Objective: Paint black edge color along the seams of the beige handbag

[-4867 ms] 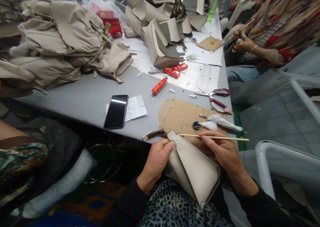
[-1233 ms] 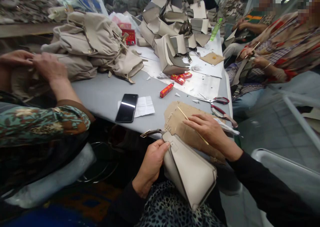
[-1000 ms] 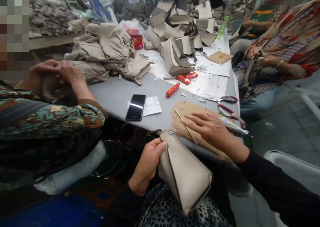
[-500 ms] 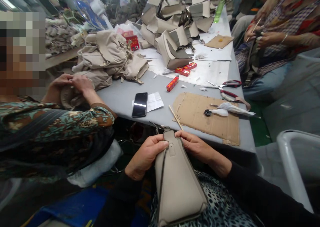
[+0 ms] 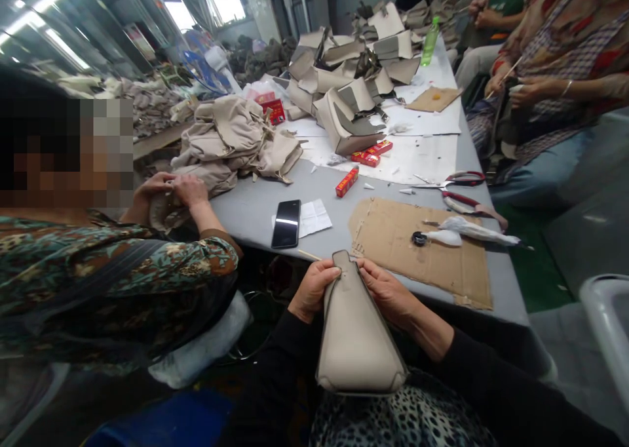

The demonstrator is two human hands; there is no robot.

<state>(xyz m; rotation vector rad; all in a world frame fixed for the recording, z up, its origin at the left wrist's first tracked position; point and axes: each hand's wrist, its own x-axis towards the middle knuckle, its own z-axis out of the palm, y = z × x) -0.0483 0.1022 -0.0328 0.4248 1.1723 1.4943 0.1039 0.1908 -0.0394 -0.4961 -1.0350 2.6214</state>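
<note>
A beige leather handbag [image 5: 361, 342], wide at the bottom and narrowing to a tab at the top, hangs between my hands above my lap. My left hand [image 5: 317, 288] pinches the left edge of its narrow end, thumb in front. On the other edge, the fingers of my right hand [image 5: 388, 293] are closed, the fingertips partly behind the bag. A thin wooden stick [image 5: 309, 255] pokes out to the left just above my left hand; its other end is hidden, so what grips it cannot be told.
On the table [image 5: 236, 204] lie a phone [image 5: 286, 224] on white paper, a cardboard sheet [image 5: 393, 257] bearing a white bottle [image 5: 442, 238], scissors [image 5: 452, 181], red boxes [image 5: 346, 181] and piled bag pieces [image 5: 344, 119]. A co-worker [image 5: 98, 263] sits left, another [image 5: 555, 93] right.
The bag's narrow end has turned to face me more squarely. The stick, earlier slanting up from my right hand, now points left above my left hand. The camera view has shifted.
</note>
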